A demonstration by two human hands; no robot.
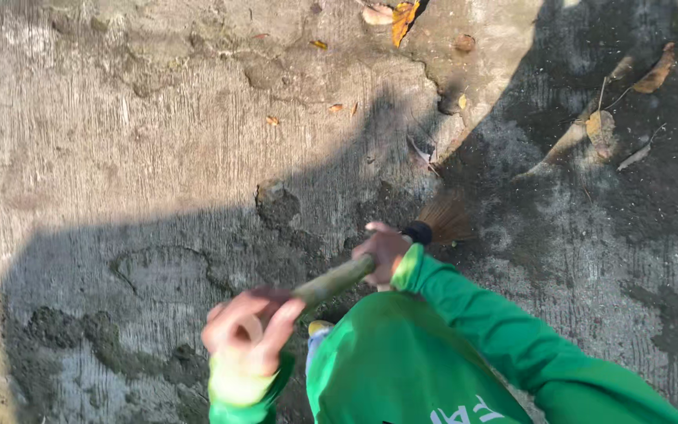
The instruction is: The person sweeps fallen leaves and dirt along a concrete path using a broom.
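Bamboo broom handle (331, 283) within both hands' grip

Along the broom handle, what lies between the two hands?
In the head view, only a bare stretch of the green-brown broom handle lies between the left hand and the right hand; nothing else sits there.

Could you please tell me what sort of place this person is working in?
Most likely an outdoor yard or path: rough, cracked grey concrete ground in sunlight and shadow, scattered dry brown fallen leaves, and a stiff-bristled broom with a greenish handle gripped by the left hand and right hand.
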